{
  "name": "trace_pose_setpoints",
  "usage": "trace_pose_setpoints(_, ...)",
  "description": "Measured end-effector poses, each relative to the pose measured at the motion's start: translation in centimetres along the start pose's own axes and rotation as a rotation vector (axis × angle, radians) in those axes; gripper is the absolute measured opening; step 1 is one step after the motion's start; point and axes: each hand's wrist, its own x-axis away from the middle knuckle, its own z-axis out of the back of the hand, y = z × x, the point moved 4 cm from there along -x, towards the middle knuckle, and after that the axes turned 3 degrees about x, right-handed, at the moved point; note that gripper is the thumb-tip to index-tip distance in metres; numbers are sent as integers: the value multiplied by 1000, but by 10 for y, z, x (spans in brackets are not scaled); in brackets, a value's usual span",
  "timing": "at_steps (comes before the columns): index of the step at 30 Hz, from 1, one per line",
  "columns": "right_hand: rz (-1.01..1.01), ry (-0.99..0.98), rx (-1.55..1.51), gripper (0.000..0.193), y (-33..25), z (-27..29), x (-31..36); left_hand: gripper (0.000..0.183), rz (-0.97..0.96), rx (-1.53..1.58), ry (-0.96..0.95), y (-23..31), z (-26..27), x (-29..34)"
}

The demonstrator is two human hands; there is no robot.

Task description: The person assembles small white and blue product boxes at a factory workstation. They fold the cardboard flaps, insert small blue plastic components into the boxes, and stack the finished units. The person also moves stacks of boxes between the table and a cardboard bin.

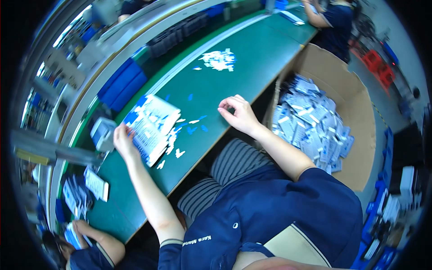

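Note:
My left hand [123,139] grips the left edge of a blue-and-white stack of flat printed cartons [155,128], its fingers bent over that edge. The stack lies tilted on the green table. Small white and blue scraps [172,140] lie along its right side, and some blue ones sit on its top. Above the table's near edge is my right hand [240,116], apart from the stack. Its fingers curl loosely toward the thumb, with a gap between them and nothing visible inside.
A large cardboard box [355,148] full of blue-white cartons [310,121] stands at my right. Farther along the table [256,58] is a heap of scraps [219,60]. More cartons [77,195] lie at the left. Co-workers sit at the lower left and far right.

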Motion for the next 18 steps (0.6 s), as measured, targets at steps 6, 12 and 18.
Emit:
trace_pose_setpoints(6,190,-311,-73,10,-34,-64,-39,15,-68,-8,-48,6,-8,6)
trace_pose_setpoints(12,222,-435,-48,16,-55,-134,-84,16,-140,-64,-44,3,-1,1)
trace_pose_setpoints(18,287,-356,15,21,-65,-200,-127,17,-240,-336,22,3,2,-4)
